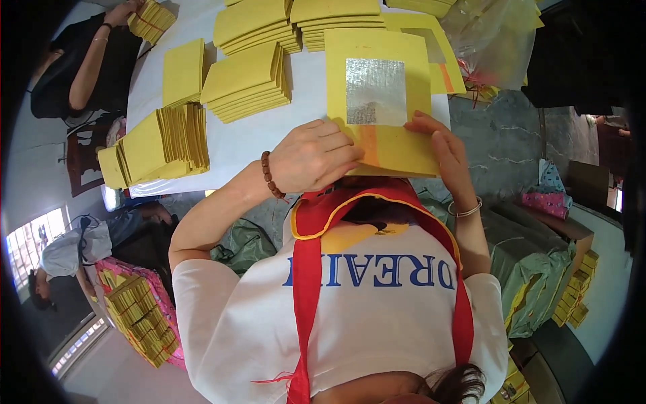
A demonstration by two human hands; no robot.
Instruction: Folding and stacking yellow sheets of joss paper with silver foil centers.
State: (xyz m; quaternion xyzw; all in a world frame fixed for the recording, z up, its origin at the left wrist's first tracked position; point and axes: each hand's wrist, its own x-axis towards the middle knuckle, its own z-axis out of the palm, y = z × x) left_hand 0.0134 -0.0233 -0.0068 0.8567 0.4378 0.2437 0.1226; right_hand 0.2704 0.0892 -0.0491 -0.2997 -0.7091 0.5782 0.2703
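A sheet of yellow joss paper (410, 81) with a silver foil rectangle and an orange stripe below it lies at the table's near edge, in front of my body. Over its lower left part, my left hand (316, 155) is closed, its fingers curled onto the paper by the orange stripe. The sheet's lower right side is gripped by my right hand (444, 145), fingertips on top near the foil's corner. What lies beneath the sheet is hidden. Just behind it to the right is another foil-faced yellow sheet (447, 71).
Folded yellow paper stacks (245, 84) cover the white table (309, 87) to the left and back. A clear plastic bag (494, 40) sits at the back right. Green-wrapped bundles (531, 269) stand low right. Another person's arm (91, 71) holds a tied yellow bundle (151, 20) at far left.
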